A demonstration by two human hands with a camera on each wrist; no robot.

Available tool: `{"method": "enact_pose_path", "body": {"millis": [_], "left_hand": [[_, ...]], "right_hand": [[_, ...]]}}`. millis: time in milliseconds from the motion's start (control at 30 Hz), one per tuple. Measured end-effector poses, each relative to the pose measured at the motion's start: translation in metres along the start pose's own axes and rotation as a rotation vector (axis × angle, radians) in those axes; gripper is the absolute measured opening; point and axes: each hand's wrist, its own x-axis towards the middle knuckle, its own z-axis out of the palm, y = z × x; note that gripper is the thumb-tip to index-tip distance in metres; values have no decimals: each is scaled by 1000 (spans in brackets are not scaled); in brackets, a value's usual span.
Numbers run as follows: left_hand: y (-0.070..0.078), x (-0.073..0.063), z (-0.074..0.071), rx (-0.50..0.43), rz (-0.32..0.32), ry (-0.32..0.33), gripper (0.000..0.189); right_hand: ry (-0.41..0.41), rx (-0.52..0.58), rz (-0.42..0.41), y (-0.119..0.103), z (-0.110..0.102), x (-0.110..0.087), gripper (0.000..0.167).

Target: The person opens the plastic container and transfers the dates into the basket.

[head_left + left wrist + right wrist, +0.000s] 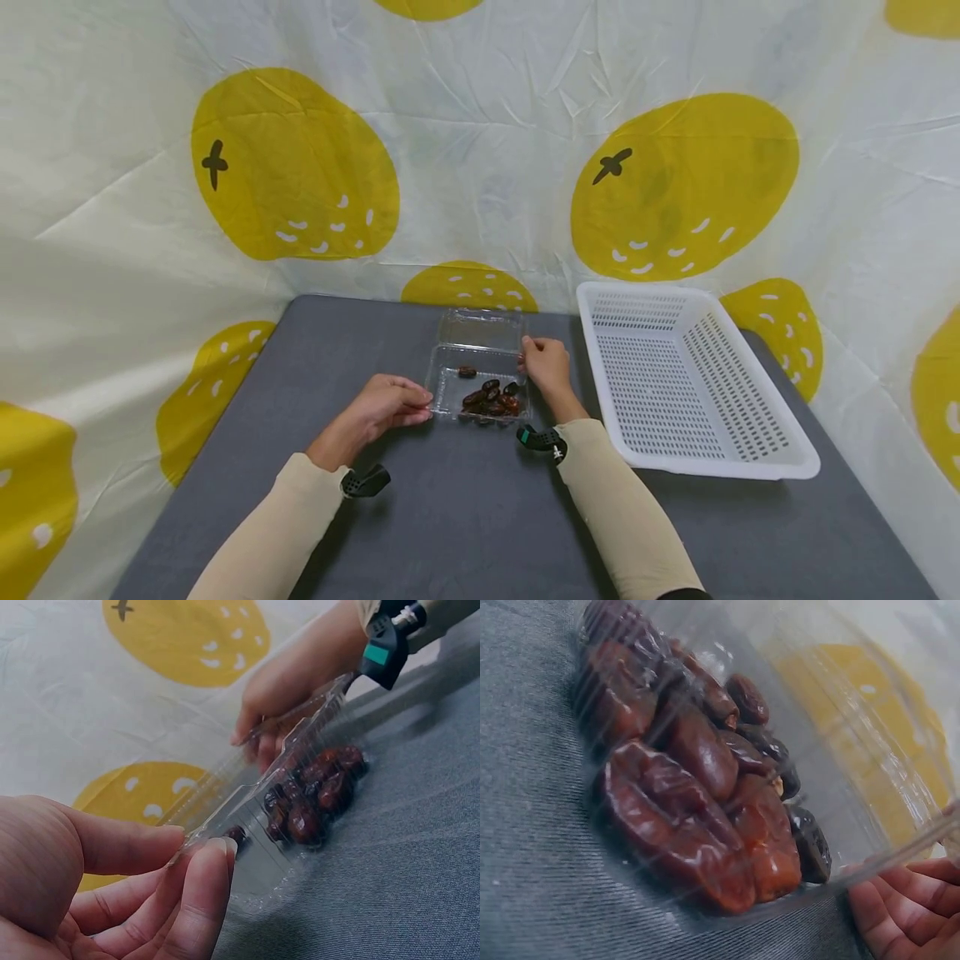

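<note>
A clear plastic clamshell box (442, 379) stands on the table with its lid (482, 329) raised at the back. Several glossy brown dates (491, 400) lie bunched at the near right of the box, and a single date (467, 372) sits apart toward the back. My left hand (386, 404) pinches the near left rim between thumb and fingers, as the left wrist view shows closely. At the right side, near the hinge, my right hand (546, 365) holds the box edge; its fingertips are partly hidden behind the plastic.
A white perforated plastic basket (611, 387) stands to the right of my right hand. The grey table (465, 517) extends toward me, and a cloth (480, 192) printed with yellow fruit hangs behind its far edge.
</note>
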Motion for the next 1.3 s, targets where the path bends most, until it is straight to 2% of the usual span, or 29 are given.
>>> {"method": "enact_pose_path", "body": {"millis": [300, 600, 867, 1100, 1300], "left_hand": [[2, 1, -2, 6, -1, -3, 16], [2, 0, -2, 12, -4, -10, 21], [1, 0, -3, 24, -11, -9, 20], [0, 0, -2, 23, -7, -21, 27], [-1, 1, -2, 24, 1, -25, 21]], "right_hand": [[24, 17, -14, 1, -3, -6, 33], [68, -32, -30, 0, -7, -10, 36], [113, 24, -46, -4, -8, -16, 32], [182, 64, -100, -9, -9, -20, 27], [209, 78, -128, -17, -11, -25, 23]]}}
